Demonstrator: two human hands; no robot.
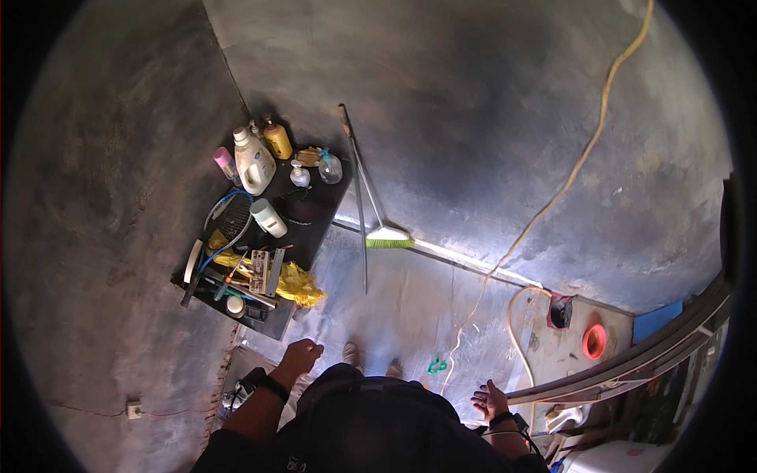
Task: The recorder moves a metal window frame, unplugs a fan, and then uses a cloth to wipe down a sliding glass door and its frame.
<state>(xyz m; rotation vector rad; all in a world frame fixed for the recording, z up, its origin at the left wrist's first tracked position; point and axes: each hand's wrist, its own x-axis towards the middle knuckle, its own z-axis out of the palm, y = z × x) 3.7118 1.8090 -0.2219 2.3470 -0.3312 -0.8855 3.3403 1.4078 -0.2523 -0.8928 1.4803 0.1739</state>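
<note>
My left hand is closed, its fingers curled in, just off the near corner of a dark table. No object shows in it. At the right, my right hand is held out with fingers apart and nothing in it, beside a long wooden frame. A crumpled yellow plastic bag hangs over the table edge closest to my left hand. Near it lie hand tools, a white-lidded jar and a blue-rimmed racket. Toward the back stand a cream detergent jug, a yellow pump bottle and a clear spray bottle.
A broom with green bristles leans on the wall beside a thin pole. Green cord and a pale hose lie on the floor. Farther right are a dark bucket and a red pot. A rope crosses the wall.
</note>
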